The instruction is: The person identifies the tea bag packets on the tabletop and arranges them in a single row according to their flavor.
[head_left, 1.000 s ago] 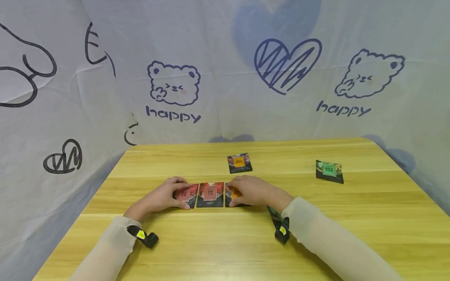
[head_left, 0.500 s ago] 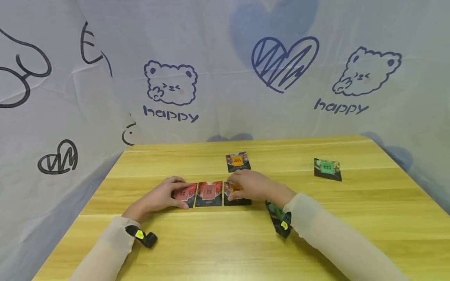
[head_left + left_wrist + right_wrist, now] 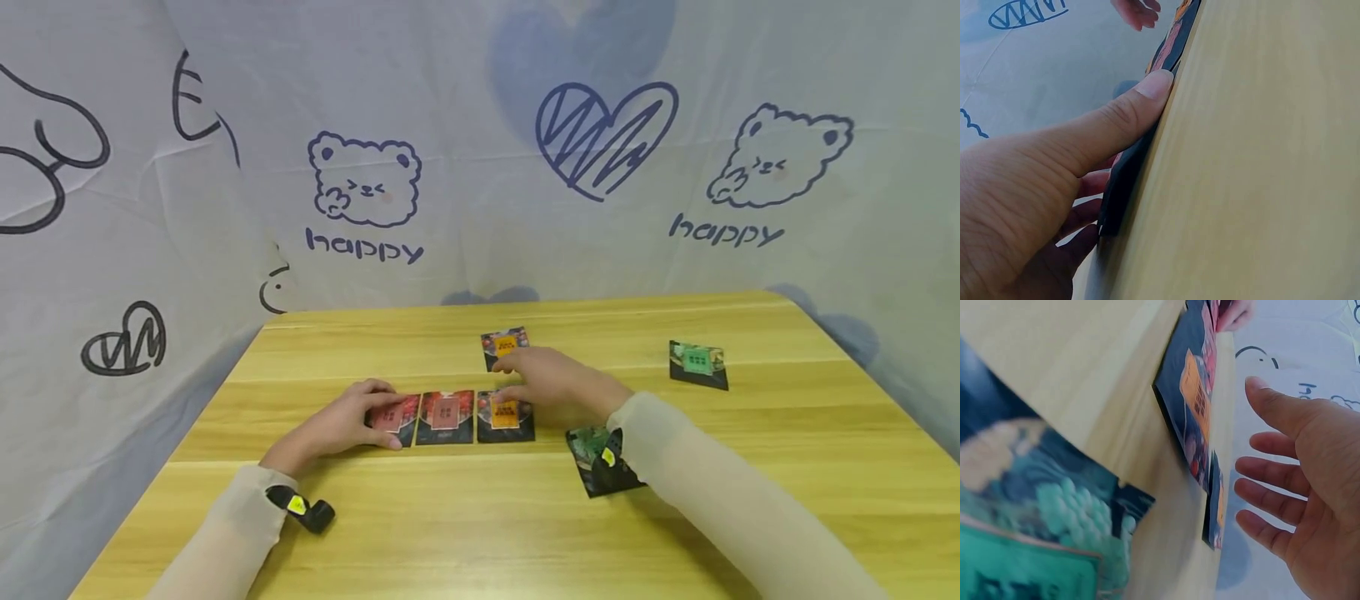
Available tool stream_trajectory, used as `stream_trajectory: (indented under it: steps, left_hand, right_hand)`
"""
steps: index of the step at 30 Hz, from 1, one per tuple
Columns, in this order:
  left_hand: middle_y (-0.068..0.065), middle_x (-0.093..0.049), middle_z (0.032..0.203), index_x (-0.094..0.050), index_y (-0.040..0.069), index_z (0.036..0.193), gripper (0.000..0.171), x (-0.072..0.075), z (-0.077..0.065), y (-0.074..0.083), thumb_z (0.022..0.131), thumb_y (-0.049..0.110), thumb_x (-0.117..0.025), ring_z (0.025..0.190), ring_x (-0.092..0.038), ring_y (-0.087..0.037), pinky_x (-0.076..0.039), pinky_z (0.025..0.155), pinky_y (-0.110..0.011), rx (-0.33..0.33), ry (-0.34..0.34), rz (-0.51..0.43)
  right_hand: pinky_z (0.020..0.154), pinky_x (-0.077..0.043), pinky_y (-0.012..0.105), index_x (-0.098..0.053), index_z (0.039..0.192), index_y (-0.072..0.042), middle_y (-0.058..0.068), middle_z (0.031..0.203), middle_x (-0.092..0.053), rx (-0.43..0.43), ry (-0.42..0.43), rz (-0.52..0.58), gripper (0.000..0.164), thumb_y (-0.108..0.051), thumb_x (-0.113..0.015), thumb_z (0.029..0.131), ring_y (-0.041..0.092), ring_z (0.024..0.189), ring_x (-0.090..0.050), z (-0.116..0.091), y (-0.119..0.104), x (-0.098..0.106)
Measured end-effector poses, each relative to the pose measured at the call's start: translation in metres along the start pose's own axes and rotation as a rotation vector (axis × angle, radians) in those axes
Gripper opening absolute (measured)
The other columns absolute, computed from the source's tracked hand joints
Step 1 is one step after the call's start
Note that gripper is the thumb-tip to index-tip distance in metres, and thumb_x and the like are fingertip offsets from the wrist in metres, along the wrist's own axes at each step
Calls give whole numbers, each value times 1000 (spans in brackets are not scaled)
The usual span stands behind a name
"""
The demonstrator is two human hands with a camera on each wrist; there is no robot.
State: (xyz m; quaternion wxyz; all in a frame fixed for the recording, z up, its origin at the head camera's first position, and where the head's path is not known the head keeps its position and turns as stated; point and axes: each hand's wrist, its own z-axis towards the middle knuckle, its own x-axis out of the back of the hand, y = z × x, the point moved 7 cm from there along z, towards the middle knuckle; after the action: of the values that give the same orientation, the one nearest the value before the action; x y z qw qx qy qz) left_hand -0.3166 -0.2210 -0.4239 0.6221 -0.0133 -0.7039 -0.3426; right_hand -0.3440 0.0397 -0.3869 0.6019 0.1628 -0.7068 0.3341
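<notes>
Three flat dark packets lie in a row on the table: two with red labels on the left and one with an orange label (image 3: 506, 427) on the right. My left hand (image 3: 336, 427) holds the leftmost red-label packet (image 3: 405, 411), thumb at its near edge and fingers along its far side. The middle red-label packet (image 3: 446, 417) lies close beside it. Over the orange-label packet hovers my right hand (image 3: 562, 382), fingers spread and holding nothing in the right wrist view. Behind the row, another orange-label packet (image 3: 495, 340) is partly covered by that hand.
A green packet (image 3: 588, 477) lies partly under my right wrist, and another green packet (image 3: 697, 365) sits farther back on the right. The wooden table (image 3: 450, 525) ends at a white cloth backdrop (image 3: 480, 208) with drawings. Each wrist wears a small black camera (image 3: 321, 515).
My right hand has lifted off the orange-label packet in the row and moved back and slightly right, uncovering that packet and more of the near green packet. My left hand has stayed in place.
</notes>
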Motion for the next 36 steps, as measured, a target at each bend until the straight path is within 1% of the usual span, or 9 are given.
stream_trajectory:
  steps: [3, 6, 9, 15, 22, 27, 31, 33, 36]
  left_hand:
    - [-16, -43, 141, -55, 8, 140, 82, 1, 0, 1, 76, 53, -78, 128, -39, -38, -35, 103, -55, -18, 0, 9]
    - [-16, -43, 140, -55, 8, 140, 82, 1, 0, 2, 76, 53, -78, 129, -39, -37, -35, 103, -55, -24, -2, 6]
    - [-16, -43, 140, -55, 9, 140, 82, 1, 1, 3, 76, 53, -79, 129, -39, -37, -35, 103, -54, -29, -4, 7]
    - [-16, -44, 140, -55, 8, 140, 82, 3, 1, 5, 76, 53, -79, 128, -39, -37, -36, 103, -54, -25, -7, 14]
    - [-17, -43, 141, -55, 7, 140, 82, 3, -1, 4, 76, 52, -79, 129, -38, -39, -36, 103, -55, -13, -9, 15]
    - [-17, -43, 140, -55, 8, 140, 81, 4, -2, 3, 77, 52, -79, 129, -38, -38, -35, 103, -55, -6, -12, 2]
    - [-16, -43, 140, -56, 9, 140, 81, 4, -1, 2, 76, 53, -78, 128, -39, -38, -36, 103, -55, -6, -7, 2]
    - [-16, -43, 140, -55, 9, 140, 82, 3, -1, 2, 76, 54, -78, 129, -39, -38, -35, 103, -55, -10, -6, 4]
    - [-15, -44, 140, -55, 10, 141, 83, 2, -1, 0, 75, 56, -77, 129, -39, -36, -36, 103, -54, -12, -8, 14]
  right_hand:
    - [102, -42, 44, -55, 139, -8, 8, 134, -58, 3, 7, 2, 57, -45, -61, 95, 27, 123, -54, 3, 3, 5]
    - [102, -42, 45, -53, 140, -7, 10, 137, -56, -6, 22, 8, 59, -44, -62, 95, 28, 124, -53, 8, 9, 8]
    - [107, -37, 47, -49, 144, -7, 11, 142, -51, -19, 39, 2, 60, -43, -60, 97, 30, 131, -46, 11, 19, 9]
    - [111, -28, 51, -38, 152, -14, 16, 153, -36, -55, 33, 3, 68, -49, -57, 96, 35, 140, -32, 17, 34, 8]
    - [112, -24, 52, -34, 154, -18, 14, 157, -27, -69, 42, 51, 72, -54, -54, 96, 35, 143, -24, 27, 44, 9]
    - [113, -21, 53, -22, 158, -22, 14, 160, -19, -66, 25, 76, 78, -59, -51, 95, 34, 145, -19, 35, 49, 7]
    - [114, -21, 51, -19, 158, -22, 13, 161, -19, -83, 19, 110, 81, -60, -52, 94, 32, 146, -18, 40, 54, 4]
    - [114, -21, 52, -20, 158, -20, 13, 160, -20, -95, 25, 127, 83, -60, -53, 93, 33, 145, -19, 43, 58, 3]
    - [114, -21, 51, -24, 157, -16, 16, 159, -22, -102, 36, 115, 85, -60, -55, 92, 34, 144, -21, 50, 63, 0]
